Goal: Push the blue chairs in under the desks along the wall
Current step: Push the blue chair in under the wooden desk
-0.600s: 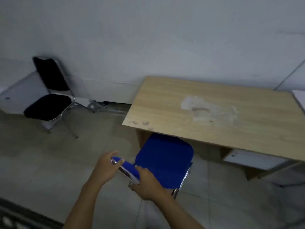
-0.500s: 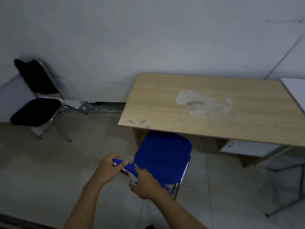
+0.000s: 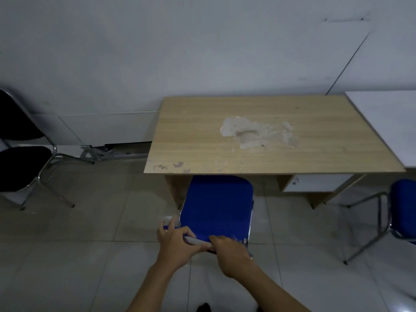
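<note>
Two hands, left hand point(image 3: 174, 243) and right hand point(image 3: 229, 255), grip closed around the blue chair point(image 3: 217, 206) backrest's stiff top rail; the light frame should slide under the desk point(image 3: 258, 136).

Blue chair point(image 3: 217, 206): padded seat, chrome tube frame, facing the wall; front edge of seat tucked just under near edge of wooden desk point(image 3: 265, 136). Desk: light wood-grain top with a worn pale patch, against the wall. Second blue chair point(image 3: 404, 208) at right edge, partly cut off.
</note>
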